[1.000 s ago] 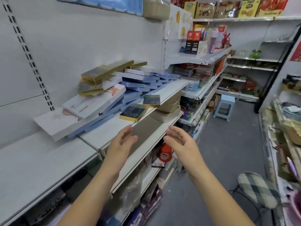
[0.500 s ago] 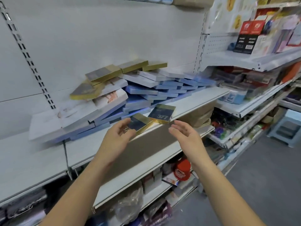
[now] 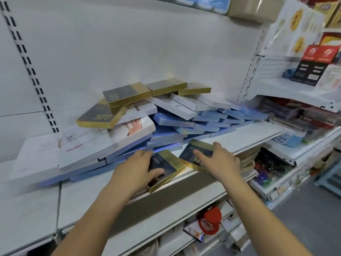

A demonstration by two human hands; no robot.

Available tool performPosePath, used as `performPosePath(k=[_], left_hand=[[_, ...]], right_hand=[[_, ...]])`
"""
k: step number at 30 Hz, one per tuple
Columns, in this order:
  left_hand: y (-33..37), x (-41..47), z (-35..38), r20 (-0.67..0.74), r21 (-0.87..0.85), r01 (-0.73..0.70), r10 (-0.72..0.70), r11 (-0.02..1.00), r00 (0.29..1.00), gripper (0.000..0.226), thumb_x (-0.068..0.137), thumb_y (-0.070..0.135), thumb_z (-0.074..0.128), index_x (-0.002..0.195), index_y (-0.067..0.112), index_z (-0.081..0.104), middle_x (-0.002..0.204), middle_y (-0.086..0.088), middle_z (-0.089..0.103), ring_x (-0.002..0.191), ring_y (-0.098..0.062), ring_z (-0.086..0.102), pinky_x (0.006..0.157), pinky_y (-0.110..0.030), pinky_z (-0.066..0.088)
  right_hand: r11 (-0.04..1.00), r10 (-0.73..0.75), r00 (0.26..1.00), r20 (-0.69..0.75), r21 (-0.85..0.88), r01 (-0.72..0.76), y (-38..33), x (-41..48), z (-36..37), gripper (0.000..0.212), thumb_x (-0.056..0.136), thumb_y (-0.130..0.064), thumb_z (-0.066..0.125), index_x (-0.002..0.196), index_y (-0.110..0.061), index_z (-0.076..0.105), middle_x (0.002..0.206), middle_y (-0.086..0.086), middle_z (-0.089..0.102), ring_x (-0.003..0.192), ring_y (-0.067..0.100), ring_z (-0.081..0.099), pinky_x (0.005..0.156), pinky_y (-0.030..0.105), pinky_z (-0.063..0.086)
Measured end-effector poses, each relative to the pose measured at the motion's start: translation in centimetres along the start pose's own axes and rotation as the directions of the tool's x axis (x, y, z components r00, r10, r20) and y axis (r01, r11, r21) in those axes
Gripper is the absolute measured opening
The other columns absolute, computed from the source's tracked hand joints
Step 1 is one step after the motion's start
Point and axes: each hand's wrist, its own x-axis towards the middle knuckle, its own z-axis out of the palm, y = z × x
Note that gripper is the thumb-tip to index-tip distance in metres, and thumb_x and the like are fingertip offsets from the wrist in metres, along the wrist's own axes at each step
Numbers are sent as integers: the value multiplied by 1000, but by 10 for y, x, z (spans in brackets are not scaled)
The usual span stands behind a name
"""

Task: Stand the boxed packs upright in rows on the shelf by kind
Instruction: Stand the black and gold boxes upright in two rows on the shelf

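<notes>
A jumbled heap of flat boxed packs lies on the white shelf (image 3: 249, 137): blue packs (image 3: 175, 121) in the middle, white packs (image 3: 86, 146) at the left, dark gold-edged packs (image 3: 127, 95) on top. Two more gold-edged packs lie flat at the shelf's front edge. My left hand (image 3: 136, 167) rests on the left gold-edged pack (image 3: 169, 167), thumb on its dark face and fingers over its far edge. My right hand (image 3: 217, 159) lies on the right gold-edged pack (image 3: 191, 150), fingers curled over its far right edge.
The white back wall stands close behind the heap. A lower shelf (image 3: 166, 217) juts out beneath, with a red cap (image 3: 210, 220) under it. Crowded shelves of goods (image 3: 299, 119) run off to the right. Grey floor shows at the bottom right.
Both hands have moved forward from in front of the shelf and come down onto the two gold-edged packs at the front edge. The view has shifted closer to the shelf.
</notes>
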Motion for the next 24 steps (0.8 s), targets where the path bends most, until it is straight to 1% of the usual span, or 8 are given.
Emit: performPosePath(k=[4,7,9,12,15,19,21,24], left_hand=[[6,6,-3,21,97,38,-41,995,999,77,86,68,63,150,31,41,142,2,56,125,-20,57,90,-39,50],[4,14,-4,47,11,124,-124,992,991,82,76,68,74,144,33,45,140,3,60,121,-20,60,83,-35,48],[2,16,-5,76,-33,158,-156,987,985,92,73,69,78,149,34,41,144,2,59,124,-22,60,88,-36,49],[5,15,-5,93,66,142,-148,988,985,93,78,72,71,155,35,33,145,2,59,126,-21,59,94,-38,52],[10,13,-2,72,106,124,-132,987,989,82,83,68,68,151,36,37,146,3,59,126,-22,59,96,-42,54],[18,14,-7,104,-48,236,-230,971,968,93,73,60,82,151,34,37,150,-1,54,128,-25,57,98,-41,51],[21,11,-13,122,-122,263,-248,957,961,95,69,55,88,149,29,42,145,1,56,125,-24,58,94,-36,49],[26,-1,-17,113,-295,238,-214,925,970,57,71,42,91,119,33,61,122,8,71,105,-16,68,94,-38,54]], right_hand=[[1000,-13,999,49,-12,13,1,10,8,67,86,-75,54,123,-20,53,124,6,66,122,34,54,96,49,39],[999,-11,992,122,52,4,7,19,-4,55,86,-67,63,119,-25,52,122,4,65,122,34,53,101,51,41],[991,-39,989,141,132,20,16,23,-8,51,87,-58,68,124,-27,54,124,2,66,122,32,55,103,52,43],[976,-83,989,119,211,57,27,22,-8,54,89,-51,70,137,-31,53,128,0,67,122,29,57,105,52,43],[967,-95,991,91,244,70,36,20,-8,56,88,-51,71,139,-35,52,130,-2,66,124,29,57,106,53,42],[950,-78,994,74,309,52,43,22,-10,67,83,-49,78,141,-38,47,132,-6,63,127,29,54,104,53,41],[899,-75,994,82,437,32,44,24,-8,77,79,-38,85,145,-36,44,135,-3,61,128,30,54,102,55,45],[799,-72,993,93,602,2,45,31,-4,94,73,-23,92,151,-30,39,141,11,54,126,33,56,100,55,53]])
